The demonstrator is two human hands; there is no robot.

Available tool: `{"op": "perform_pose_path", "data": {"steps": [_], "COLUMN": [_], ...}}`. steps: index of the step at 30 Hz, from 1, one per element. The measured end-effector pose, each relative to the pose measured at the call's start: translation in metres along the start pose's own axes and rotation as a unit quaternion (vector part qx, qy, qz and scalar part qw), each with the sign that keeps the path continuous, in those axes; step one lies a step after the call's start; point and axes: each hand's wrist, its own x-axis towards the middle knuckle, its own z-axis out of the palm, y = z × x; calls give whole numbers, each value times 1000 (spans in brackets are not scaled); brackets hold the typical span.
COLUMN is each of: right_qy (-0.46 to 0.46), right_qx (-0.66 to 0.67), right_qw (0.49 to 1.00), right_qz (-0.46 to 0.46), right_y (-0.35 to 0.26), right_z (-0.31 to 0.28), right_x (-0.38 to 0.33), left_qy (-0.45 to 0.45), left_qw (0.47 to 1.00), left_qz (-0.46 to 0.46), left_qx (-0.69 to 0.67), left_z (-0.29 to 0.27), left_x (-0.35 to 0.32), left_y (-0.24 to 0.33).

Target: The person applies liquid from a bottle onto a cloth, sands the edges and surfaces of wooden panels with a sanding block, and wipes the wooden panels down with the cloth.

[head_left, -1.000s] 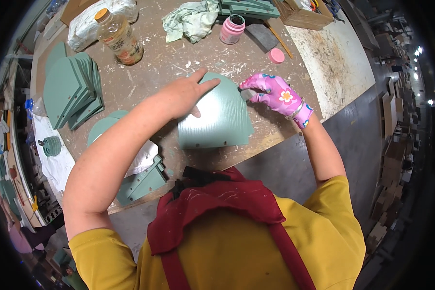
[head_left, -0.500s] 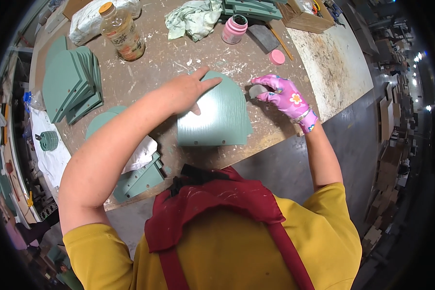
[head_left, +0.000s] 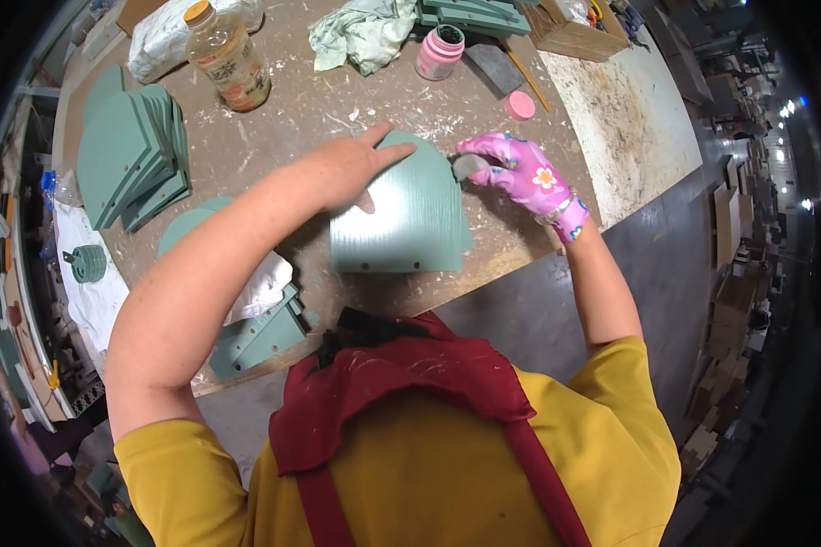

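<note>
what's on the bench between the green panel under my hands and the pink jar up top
Head view: only a bare, paint-smeared stretch of workbench lies between the green panel and the pink jar.

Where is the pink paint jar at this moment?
In the head view, the open pink paint jar stands at the bench's far edge, right of the crumpled green rag, with its pink lid lying nearer, to its right.

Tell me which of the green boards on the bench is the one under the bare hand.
It is the single green board lying flat at the bench's near edge, pressed down by the bare left hand. The other boards sit in a fanned stack at far left, untouched.
</note>
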Motion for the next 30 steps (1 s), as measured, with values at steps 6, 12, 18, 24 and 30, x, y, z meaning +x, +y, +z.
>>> {"op": "perform_pose_path", "data": {"steps": [6,12,18,24,30], "right_qy": [-62,15,-50,43,-105], "right_qx": [0,14,11,32,-38], "right_qw": [997,999,998,998,993], "right_qz": [-38,-33,-33,-40,-30], "right_y": [7,7,6,9,0], "right_z": [-1,5,3,10,0], "right_x": [-8,4,-10,4,-21], "left_qy": [-3,-4,-10,25,-13], "left_qw": [1000,1000,1000,999,1000], "left_qz": [0,4,-6,28,-2], "left_qx": [-1,0,5,36,15], "left_z": [2,0,-1,4,-1], "left_x": [0,1,1,1,0], "left_y": [-3,-1,-1,-5,-2]}}
